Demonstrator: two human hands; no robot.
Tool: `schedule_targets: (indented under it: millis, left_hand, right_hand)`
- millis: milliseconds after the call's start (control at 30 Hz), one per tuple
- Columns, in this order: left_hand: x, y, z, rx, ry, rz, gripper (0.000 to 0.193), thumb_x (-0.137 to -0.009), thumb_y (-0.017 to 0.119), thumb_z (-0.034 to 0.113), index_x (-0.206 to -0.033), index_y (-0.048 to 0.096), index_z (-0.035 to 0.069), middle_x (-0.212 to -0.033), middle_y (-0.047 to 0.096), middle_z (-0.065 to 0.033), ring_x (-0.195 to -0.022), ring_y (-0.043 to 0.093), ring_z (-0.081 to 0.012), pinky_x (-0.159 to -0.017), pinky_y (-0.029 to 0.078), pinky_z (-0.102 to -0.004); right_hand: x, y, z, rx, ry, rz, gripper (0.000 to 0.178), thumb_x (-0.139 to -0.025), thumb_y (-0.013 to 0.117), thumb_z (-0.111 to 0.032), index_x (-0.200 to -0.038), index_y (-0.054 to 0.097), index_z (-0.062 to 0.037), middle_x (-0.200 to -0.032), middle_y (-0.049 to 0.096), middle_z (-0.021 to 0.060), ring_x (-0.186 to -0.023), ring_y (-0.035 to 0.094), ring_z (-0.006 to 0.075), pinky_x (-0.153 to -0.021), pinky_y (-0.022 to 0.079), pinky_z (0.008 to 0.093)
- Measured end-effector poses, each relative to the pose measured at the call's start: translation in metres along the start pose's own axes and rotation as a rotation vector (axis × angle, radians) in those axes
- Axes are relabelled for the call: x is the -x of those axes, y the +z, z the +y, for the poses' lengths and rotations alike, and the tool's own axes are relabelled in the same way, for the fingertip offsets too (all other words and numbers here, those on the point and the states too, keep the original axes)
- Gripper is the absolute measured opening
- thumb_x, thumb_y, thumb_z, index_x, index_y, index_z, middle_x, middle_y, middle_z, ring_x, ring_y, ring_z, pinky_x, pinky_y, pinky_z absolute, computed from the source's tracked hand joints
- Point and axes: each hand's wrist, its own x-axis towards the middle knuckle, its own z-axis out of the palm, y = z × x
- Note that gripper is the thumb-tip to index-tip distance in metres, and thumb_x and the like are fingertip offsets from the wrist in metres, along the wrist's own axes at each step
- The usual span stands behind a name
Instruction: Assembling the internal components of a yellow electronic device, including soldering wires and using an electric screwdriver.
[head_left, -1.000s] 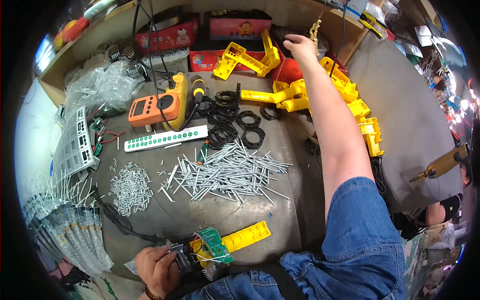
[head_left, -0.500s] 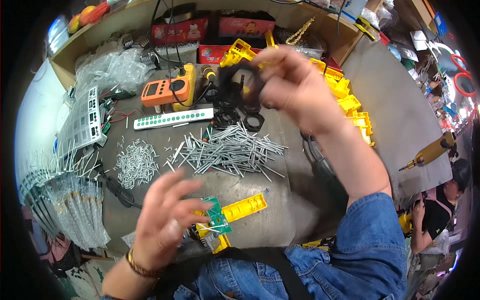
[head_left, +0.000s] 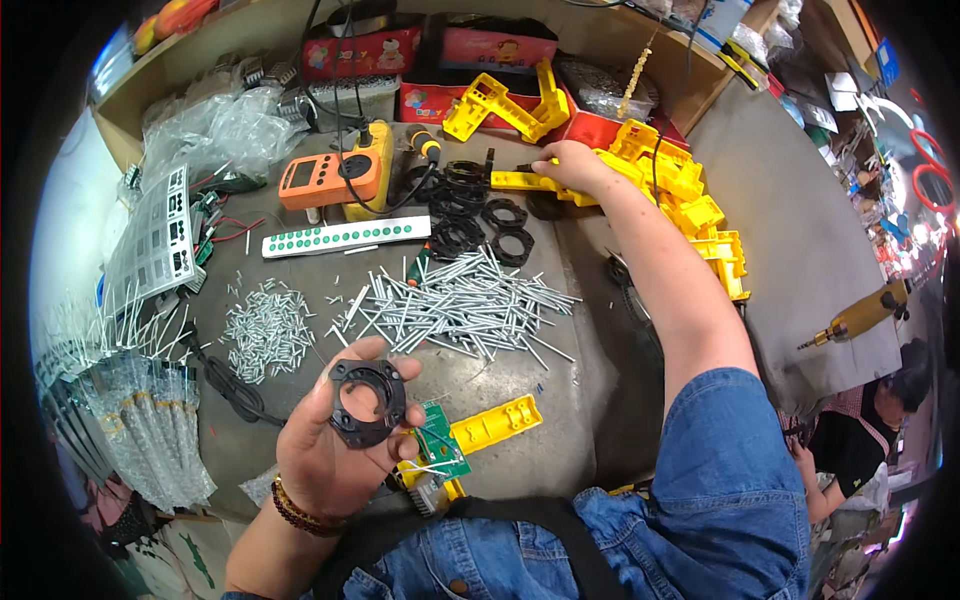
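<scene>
left hand (head_left: 318,462): palm up, fingers loosely bent, black ring (head_left: 364,437) lying across palm and fingers. green circuit board (head_left: 440,452) just right of that grip, yellow casing half (head_left: 498,424) past the board. short silver pins (head_left: 268,332) beyond the grip, to its left; long silver rods (head_left: 470,305) beyond it, to its right. right hand (head_left: 573,168): arm stretched out, fingertips at a long yellow part (head_left: 518,181); can't tell if gripped. black ring pile (head_left: 458,236) left of the right hand and nearer the body, yellow casing heap (head_left: 690,185) to its right. orange meter (head_left: 325,181) well off to its left.
</scene>
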Motion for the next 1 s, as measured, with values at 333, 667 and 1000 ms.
schedule_targets:
  millis: [333, 667, 1000]
  left_hand:
    - [-0.002, -0.014, 0.007, -0.026, 0.081, 0.105, 0.057, -0.097, 0.05, 0.04, -0.141, 0.036, 0.007, -0.131, 0.052, -0.0219, -0.087, 0.061, -0.0326, -0.067, 0.052, -0.0417]
    - [-0.004, -0.024, 0.002, -0.102, 0.077, 0.066, 0.064, -0.092, 0.061, 0.04, -0.139, 0.036, 0.005, -0.128, 0.052, -0.0239, -0.083, 0.061, -0.0363, -0.063, 0.051, -0.0436]
    - [-0.003, -0.02, 0.005, -0.14, 0.077, 0.035, 0.064, -0.09, 0.064, 0.036, -0.137, 0.036, 0.003, -0.128, 0.052, -0.0261, -0.082, 0.062, -0.038, -0.063, 0.052, -0.044]
  right_hand:
    - [-0.021, -0.07, 0.052, 0.334, 0.262, 0.42, 0.026, -0.085, 0.062, -0.022, -0.104, 0.07, -0.0076, -0.109, 0.066, 0.0152, -0.105, 0.061, 0.0342, -0.091, 0.05, 0.0444]
    - [-0.077, -0.051, 0.049, 0.049, 0.44, -0.182, 0.103, -0.08, 0.034, -0.086, -0.134, 0.053, -0.0003, -0.144, 0.045, 0.0224, -0.135, 0.042, 0.0348, -0.11, 0.036, 0.0421]
    - [-0.055, -0.077, 0.026, -0.065, 0.473, -0.41, 0.115, -0.068, 0.05, -0.09, -0.145, 0.041, -0.0038, -0.152, 0.036, 0.0188, -0.14, 0.035, 0.0325, -0.112, 0.032, 0.0477]
